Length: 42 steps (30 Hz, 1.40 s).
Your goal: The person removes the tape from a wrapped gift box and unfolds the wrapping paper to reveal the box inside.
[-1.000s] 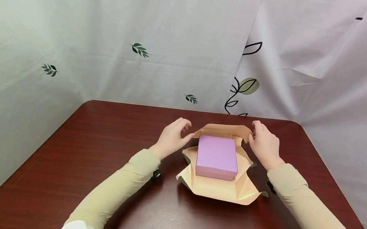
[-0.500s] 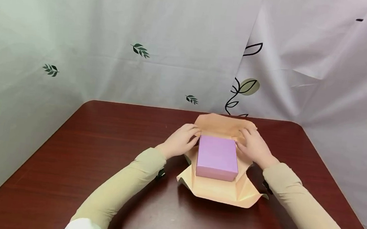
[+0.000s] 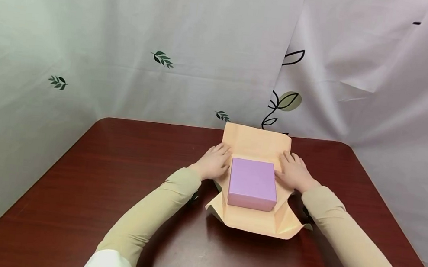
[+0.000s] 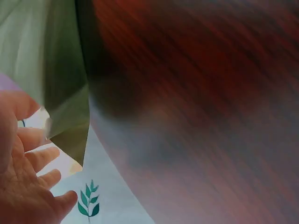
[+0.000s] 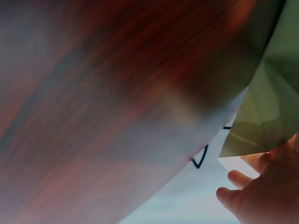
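A purple box point(image 3: 253, 181) lies on a creased sheet of peach wrapping paper point(image 3: 256, 141), whose far flap stands spread behind it. My left hand point(image 3: 214, 162) rests on the paper's left side beside the box, its fingers extended. On the other side, my right hand point(image 3: 294, 172) presses the paper with spread fingers, its thumb close to the box's right edge. In the left wrist view, loosely spread fingers point(image 4: 44, 161) lie against the paper's shaded side point(image 4: 65, 60). The right wrist view shows the paper point(image 5: 259, 116) over part of the right hand's fingers.
Everything stands on a dark red wooden table point(image 3: 115, 175). The paper's near flap point(image 3: 255, 222) curls up off the tabletop. A pale curtain point(image 3: 190, 61) with leaf prints hangs behind and along both sides.
The far flap, earlier folded up toward the box, has been spread backward and flattened. Both hands have let go of its corners and moved inward and nearer, beside the box, which stays put.
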Motion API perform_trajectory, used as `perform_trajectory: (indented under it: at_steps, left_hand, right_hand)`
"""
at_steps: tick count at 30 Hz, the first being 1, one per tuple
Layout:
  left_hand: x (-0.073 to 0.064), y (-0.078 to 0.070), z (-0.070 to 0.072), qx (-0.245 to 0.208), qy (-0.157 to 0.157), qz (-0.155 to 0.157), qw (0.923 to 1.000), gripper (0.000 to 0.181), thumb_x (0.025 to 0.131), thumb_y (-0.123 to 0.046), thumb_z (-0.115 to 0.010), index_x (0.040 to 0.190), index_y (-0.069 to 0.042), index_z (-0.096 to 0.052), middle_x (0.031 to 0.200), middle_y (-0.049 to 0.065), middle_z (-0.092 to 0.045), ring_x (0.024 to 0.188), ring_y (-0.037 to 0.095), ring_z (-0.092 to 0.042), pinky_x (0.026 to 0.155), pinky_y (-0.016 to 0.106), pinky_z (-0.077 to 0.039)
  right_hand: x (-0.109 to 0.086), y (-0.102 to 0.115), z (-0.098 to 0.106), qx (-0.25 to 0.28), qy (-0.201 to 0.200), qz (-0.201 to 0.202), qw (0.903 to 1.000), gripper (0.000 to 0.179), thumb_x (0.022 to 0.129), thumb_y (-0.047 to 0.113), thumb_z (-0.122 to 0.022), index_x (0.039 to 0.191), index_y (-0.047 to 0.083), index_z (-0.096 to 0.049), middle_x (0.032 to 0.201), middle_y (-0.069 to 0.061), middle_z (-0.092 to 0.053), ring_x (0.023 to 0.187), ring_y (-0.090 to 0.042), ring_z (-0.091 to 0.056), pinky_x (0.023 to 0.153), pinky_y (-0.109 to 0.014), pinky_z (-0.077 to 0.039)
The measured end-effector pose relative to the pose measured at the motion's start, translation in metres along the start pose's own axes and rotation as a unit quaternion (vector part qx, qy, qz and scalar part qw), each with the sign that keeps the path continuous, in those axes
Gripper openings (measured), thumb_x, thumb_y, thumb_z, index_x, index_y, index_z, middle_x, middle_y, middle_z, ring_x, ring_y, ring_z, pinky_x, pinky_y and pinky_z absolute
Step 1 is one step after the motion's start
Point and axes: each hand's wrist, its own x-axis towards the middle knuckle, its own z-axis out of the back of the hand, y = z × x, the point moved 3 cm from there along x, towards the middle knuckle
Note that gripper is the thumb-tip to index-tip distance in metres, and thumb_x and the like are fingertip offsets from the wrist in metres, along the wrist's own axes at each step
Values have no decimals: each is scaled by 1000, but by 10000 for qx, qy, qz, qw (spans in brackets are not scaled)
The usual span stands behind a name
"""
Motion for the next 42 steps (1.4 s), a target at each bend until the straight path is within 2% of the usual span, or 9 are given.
perform_trajectory:
  at_steps: [5,10,15,19,24,27,30,36,42]
  left_hand:
    - [0,12,-8,62,388,362,9986,53,97,-30,-50,141,-2,-43,153,13,-29,143,33,-19,115,48,-21]
    - [-3,19,-11,-46,770,528,9956,56,97,-36,-50,142,-4,-42,154,12,-28,144,35,-18,115,48,-20]
    - [-10,23,-17,-223,1328,737,9882,69,95,-44,-49,148,-5,-30,156,10,-22,145,34,-11,116,49,-15]
    - [-13,25,-19,-402,1595,894,9823,72,94,-47,-49,149,-7,-27,158,9,-19,146,34,-8,116,50,-13]
    - [-14,24,-19,-439,1730,871,9801,72,95,-49,-48,150,-9,-25,158,8,-16,146,35,-7,116,50,-13]
    - [-14,22,-16,-394,1615,775,9830,71,96,-49,-47,150,-8,-26,158,9,-17,145,35,-9,116,50,-14]
    - [-14,21,-11,-370,1349,655,9880,69,96,-48,-47,149,-6,-28,157,11,-20,145,36,-12,116,49,-15]
    - [-14,19,2,-253,483,492,9973,65,98,-45,-44,148,-6,-30,156,13,-22,144,36,-17,116,50,-17]
    - [-26,14,17,-113,-349,427,9984,60,97,-41,-47,145,-7,-37,153,16,-28,142,36,-23,115,50,-19]
  right_hand:
    - [1,-7,-3,118,449,-227,9987,66,98,33,-45,146,-7,-24,152,-28,-21,137,-52,-14,109,-65,-11]
    - [2,-12,-9,-5,822,-266,9963,66,99,34,-44,147,-7,-22,153,-26,-20,138,-52,-12,108,-66,-10]
    - [3,-11,-12,30,1295,-295,9911,69,100,38,-41,148,-6,-19,154,-25,-15,139,-50,-9,109,-65,-8]
    - [3,-10,-13,134,1629,-351,9859,71,100,39,-41,148,-7,-17,154,-27,-11,139,-52,-6,109,-66,-7]
    - [1,-13,-12,226,1799,-376,9827,73,99,42,-39,148,-7,-16,154,-27,-8,138,-52,-5,108,-66,-5]
    - [1,-16,-10,363,1646,-285,9853,72,99,41,-39,147,-8,-18,154,-28,-10,138,-53,-7,108,-67,-6]
    - [0,-20,-6,581,1272,-113,9901,69,100,40,-39,146,-8,-21,153,-29,-12,137,-54,-9,107,-68,-7]
    - [-4,-25,11,987,369,75,9944,67,100,41,-40,145,-6,-28,152,-29,-18,136,-52,-14,103,-69,-11]
    - [-16,-20,30,1009,-370,65,9942,60,98,37,-47,142,-3,-37,149,-28,-25,135,-49,-19,102,-68,-14]
